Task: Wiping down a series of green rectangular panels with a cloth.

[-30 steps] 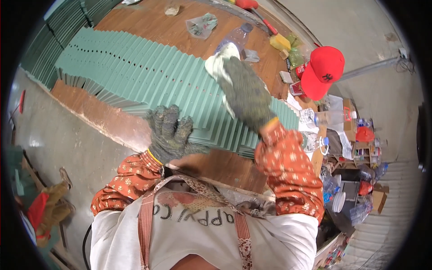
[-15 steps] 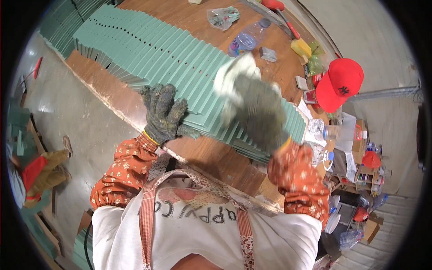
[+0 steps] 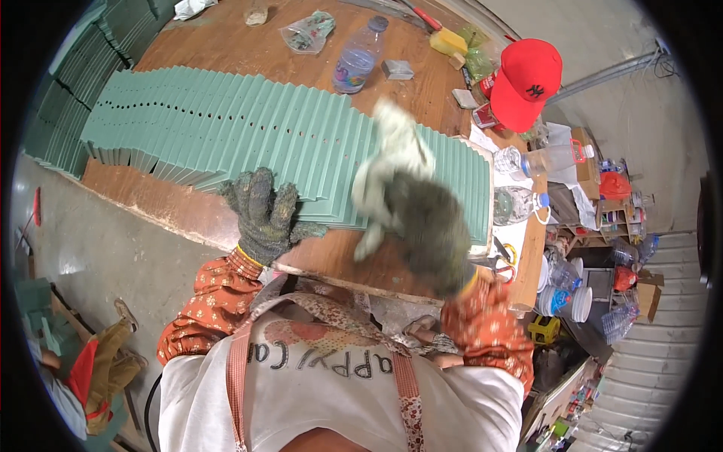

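Note:
A long row of thin green panels [image 3: 233, 113] lies overlapped like fanned cards on the wooden table [image 3: 331, 252], with a line of small dark holes along it. My left hand [image 3: 263, 215], in a dark grey knit glove, rests on the row's near edge with its fingers spread. In a matching glove, my right hand [image 3: 431, 233] grips a whitish cloth [image 3: 399, 139] over the right part of the row. That hand and the cloth are smeared by motion. Part of the cloth hangs past the panels' near edge.
Beyond the row stand a clear plastic bottle [image 3: 360, 56], a plastic bag [image 3: 309, 34] and a small grey block [image 3: 397, 69]. A red cap [image 3: 527, 83] and several bottles crowd the right side. More green panels [image 3: 83, 83] stand far left. Another person [image 3: 105, 361] is at lower left.
The whole view has shifted and turned. My right hand has come nearer to me with the cloth, toward the panels' near edge. My left hand stays at the same edge.

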### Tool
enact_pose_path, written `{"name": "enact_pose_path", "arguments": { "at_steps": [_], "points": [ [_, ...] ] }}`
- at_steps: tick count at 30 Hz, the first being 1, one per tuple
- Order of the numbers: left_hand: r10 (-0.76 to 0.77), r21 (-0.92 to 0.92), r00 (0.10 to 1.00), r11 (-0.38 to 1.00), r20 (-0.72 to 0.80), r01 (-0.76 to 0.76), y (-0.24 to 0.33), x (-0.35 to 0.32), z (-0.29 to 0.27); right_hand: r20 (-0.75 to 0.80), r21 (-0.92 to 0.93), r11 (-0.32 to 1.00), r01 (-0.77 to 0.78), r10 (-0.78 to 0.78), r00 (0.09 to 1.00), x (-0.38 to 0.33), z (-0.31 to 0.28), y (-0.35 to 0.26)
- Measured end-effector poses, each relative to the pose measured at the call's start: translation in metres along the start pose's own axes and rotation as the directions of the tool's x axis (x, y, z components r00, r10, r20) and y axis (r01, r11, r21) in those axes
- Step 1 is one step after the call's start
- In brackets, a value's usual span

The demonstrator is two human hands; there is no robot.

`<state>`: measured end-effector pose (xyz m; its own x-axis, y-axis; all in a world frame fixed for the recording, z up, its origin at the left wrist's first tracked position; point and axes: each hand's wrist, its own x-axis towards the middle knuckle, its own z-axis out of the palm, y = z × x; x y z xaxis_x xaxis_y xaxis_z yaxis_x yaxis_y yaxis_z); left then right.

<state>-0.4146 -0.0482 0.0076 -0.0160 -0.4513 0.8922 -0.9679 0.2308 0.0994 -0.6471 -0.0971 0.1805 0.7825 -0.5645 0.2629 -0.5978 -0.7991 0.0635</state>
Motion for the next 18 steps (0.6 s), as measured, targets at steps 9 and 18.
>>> {"name": "enact_pose_path", "arguments": {
  "at_steps": [9, 18],
  "points": [
    [0.009, -0.026, 0.998, 1.000, 0.056, -0.008, 0.002, 0.018, -0.012, -0.104, 0.039, 0.978, -0.206, 0.209, 0.972, 0.055, 0.010, 0.092],
    [-0.065, -0.013, 0.994, 0.998, 0.083, 0.067, 0.012, 0.025, -0.027, -0.005, 0.542, 0.750, -0.380, 0.455, 0.891, -0.105, -0.056, 0.030]
  ]
}}
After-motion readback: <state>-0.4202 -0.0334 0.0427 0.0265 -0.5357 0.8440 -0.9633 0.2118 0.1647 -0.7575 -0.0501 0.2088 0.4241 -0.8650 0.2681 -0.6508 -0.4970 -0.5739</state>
